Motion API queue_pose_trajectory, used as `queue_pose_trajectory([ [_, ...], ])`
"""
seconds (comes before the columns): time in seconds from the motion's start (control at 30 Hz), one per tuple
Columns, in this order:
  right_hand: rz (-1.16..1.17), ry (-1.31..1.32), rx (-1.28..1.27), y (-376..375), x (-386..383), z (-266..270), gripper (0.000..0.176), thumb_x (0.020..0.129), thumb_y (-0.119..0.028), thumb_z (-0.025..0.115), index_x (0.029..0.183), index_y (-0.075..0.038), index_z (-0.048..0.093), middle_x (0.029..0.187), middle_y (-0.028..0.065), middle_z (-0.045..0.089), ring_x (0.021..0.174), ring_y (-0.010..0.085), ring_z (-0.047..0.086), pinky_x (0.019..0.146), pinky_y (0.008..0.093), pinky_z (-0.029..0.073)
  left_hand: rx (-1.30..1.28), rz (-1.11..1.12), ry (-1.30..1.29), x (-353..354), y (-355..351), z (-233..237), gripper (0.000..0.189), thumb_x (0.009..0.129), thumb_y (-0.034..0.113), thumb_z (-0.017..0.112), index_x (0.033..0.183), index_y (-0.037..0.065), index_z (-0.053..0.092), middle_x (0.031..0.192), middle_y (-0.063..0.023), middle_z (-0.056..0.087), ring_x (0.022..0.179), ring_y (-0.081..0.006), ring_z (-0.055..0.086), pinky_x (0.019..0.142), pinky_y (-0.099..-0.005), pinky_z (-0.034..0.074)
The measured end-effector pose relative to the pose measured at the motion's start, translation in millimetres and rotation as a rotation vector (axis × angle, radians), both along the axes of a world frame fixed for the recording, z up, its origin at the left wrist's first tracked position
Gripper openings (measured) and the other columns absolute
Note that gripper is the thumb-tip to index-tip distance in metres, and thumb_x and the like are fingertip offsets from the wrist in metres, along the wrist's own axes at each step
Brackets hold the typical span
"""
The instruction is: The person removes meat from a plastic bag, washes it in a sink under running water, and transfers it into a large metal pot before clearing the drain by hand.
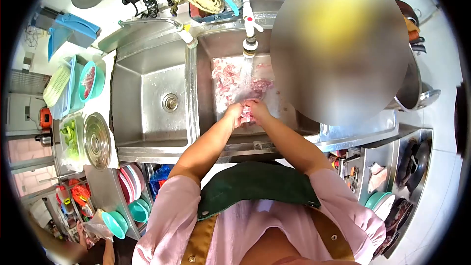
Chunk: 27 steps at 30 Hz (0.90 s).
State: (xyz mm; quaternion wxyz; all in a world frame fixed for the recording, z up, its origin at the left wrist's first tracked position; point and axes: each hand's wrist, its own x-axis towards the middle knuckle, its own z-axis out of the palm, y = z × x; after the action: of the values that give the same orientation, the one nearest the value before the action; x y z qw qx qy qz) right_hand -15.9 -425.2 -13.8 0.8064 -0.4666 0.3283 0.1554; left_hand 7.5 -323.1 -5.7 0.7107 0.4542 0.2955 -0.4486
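Two hands cupping raw meat near a running tap

The sink's front edge point(147, 153) is running between body and hands. The left hand point(236, 114) and right hand point(258, 110) are meeting, fingers curled in, holding raw meat point(247, 114) between them; their grip's tightness I cannot tell. Loose meat pieces point(224, 79) are lying ahead and leftward on the basin floor point(284, 110), spreading lengthwise away from the body, the left hand being nearer most. Bare floor is extending rightward; the divider point(193, 88) is bounding the left. Beyond, water point(247, 71) is falling from the tap point(250, 46).
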Motion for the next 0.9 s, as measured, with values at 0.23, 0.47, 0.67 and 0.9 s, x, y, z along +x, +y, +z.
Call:
queue_pose_trajectory([
  [0.23,-0.327,-0.685,-0.479,-83,0,180,0.016,0.08,-0.018,0.054,0.086,-0.004,0.058,0.066,-0.0001,0.054,0.055,0.0061,0.048,0.046,0.0206,0.039,-0.234,-0.184,-0.685,11,-86,225,0.02,0.086,0.019,0.04,0.093,0.006,0.053,0.072,-0.0023,0.055,0.058,-0.0106,0.053,0.045,-0.0223,0.044],
  [0.47,-0.715,-0.872,-0.653,-244,-22,375,0.02,0.078,-0.015,0.055,0.093,-0.001,0.053,0.082,0.0058,0.056,0.07,0.0118,0.053,0.063,0.0232,0.045,-0.669,-0.565,-0.942,25,-263,387,0.02,0.085,0.02,0.042,0.097,0.008,0.052,0.084,-0.0051,0.057,0.069,-0.0141,0.057,0.052,-0.027,0.048],
  [0.67,-0.022,-0.129,-1.393,-348,-21,349,0.044,0.078,-0.024,0.054,0.117,-0.005,0.045,0.106,0.0136,0.054,0.096,0.0208,0.051,0.082,0.0304,0.039,0.155,-0.444,-1.684,72,-286,334,0.038,0.077,0.022,0.055,0.111,0.007,0.048,0.093,-0.0125,0.059,0.08,-0.0227,0.058,0.073,-0.033,0.045],
  [0.9,0.481,-0.649,-1.272,-166,40,299,0.032,0.073,-0.02,0.059,0.101,-0.007,0.054,0.086,0.0094,0.06,0.077,0.0228,0.057,0.068,0.0304,0.044,0.341,0.22,-1.435,116,-68,161,0.007,0.079,0.009,0.053,0.082,0.003,0.055,0.067,-0.0043,0.055,0.061,-0.009,0.05,0.057,-0.0223,0.042],
])
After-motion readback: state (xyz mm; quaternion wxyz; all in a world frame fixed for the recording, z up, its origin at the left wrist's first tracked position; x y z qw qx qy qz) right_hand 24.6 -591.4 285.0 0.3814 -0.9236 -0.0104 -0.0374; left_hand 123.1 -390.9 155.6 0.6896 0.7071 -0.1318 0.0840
